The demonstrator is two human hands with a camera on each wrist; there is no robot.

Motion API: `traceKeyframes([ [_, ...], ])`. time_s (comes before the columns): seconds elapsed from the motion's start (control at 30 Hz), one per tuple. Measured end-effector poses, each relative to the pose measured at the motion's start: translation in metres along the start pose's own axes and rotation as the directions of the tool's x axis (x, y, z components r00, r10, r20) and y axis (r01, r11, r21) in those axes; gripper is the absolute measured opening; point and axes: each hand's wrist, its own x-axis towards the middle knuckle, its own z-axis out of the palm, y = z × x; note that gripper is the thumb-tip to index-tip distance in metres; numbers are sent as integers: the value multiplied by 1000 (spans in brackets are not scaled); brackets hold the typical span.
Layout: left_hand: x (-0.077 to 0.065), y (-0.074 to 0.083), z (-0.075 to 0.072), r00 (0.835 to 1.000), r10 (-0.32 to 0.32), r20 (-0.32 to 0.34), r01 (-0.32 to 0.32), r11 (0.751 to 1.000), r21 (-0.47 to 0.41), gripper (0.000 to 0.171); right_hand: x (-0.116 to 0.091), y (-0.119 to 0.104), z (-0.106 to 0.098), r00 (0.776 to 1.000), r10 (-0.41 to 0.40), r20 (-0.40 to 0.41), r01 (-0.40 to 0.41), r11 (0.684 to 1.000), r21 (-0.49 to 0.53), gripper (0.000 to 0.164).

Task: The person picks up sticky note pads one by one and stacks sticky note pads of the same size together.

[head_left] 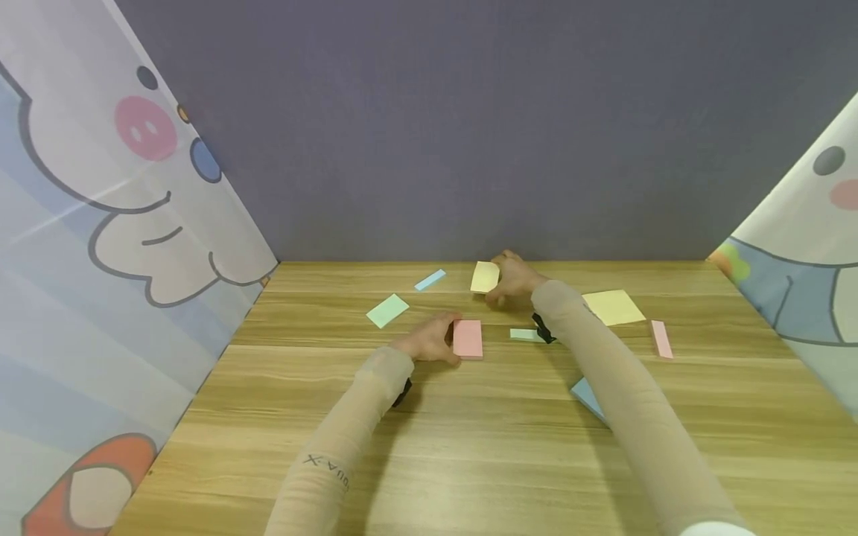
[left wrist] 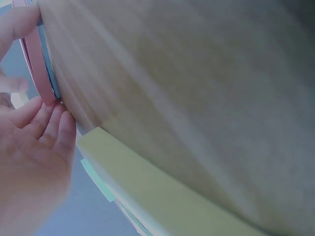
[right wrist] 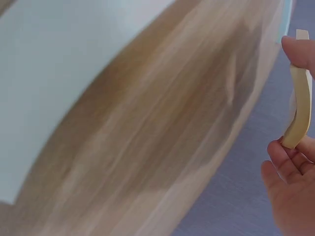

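Note:
My left hand (head_left: 429,341) grips a pink sticky note pad (head_left: 468,339) by its edges near the middle of the table. In the left wrist view, thumb and fingers lie at opposite ends of this pink pad (left wrist: 37,61), and a thin blue edge shows along it. Farther back, close to the grey panel, a small yellow sticky note pad (head_left: 485,276) is pinched by my right hand (head_left: 515,283). The right wrist view shows the yellow pad (right wrist: 301,105) slightly bent between thumb and fingertips.
Around the hands lie a green pad (head_left: 387,310), a blue strip pad (head_left: 430,280), a green strip pad (head_left: 524,335), a larger yellow pad (head_left: 614,307) and a pink strip pad (head_left: 661,339). My right forearm partly covers a blue pad (head_left: 589,399). A grey panel (head_left: 496,134) borders the wooden table behind.

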Motion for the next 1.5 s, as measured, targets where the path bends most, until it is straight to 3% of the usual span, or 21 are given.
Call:
traceKeyframes([
  [0.4,2,0,0,1000,3,23,-2,1000,-31,91,-8,-13,-15,994,-65,-83,65,998,-7,84],
  [0.93,6,-4,0,999,38,2,-38,999,-15,92,-20,-15,-37,994,-55,-94,54,998,-11,90],
  [1.23,4,-2,-3,999,40,11,-39,998,-57,92,-29,-17,-48,992,-77,-104,74,997,-31,90],
  [1.5,7,-1,-4,999,41,7,-41,999,3,91,-36,-24,-54,988,-112,-110,106,993,-56,91],
])
